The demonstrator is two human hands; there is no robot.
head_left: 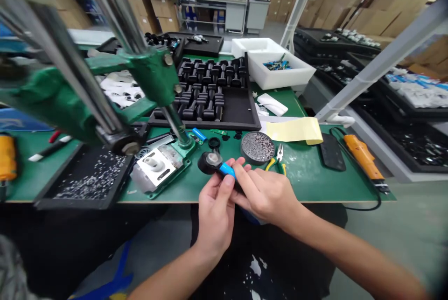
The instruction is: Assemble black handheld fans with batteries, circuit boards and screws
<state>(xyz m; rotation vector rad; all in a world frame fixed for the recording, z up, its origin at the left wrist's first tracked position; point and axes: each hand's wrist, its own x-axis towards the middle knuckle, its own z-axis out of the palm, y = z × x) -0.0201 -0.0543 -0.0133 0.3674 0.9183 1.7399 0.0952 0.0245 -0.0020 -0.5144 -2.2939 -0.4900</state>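
Left hand (216,216) and right hand (264,195) are seen closed around a black round part (209,162) with a blue tab (227,170), held over the green bench (308,183).

gap on green mat (311,183) right of hands (266,195), hand press (154,76) blocking left

The blue part (227,170) looks like glossy plastic, its black body (207,163) like matt plastic. At two o'clock, the pliers (279,160) show bare metal above yellow plastic grips. The green mat (308,183) is smooth and matt; the press (164,69) at eleven o'clock is painted metal.
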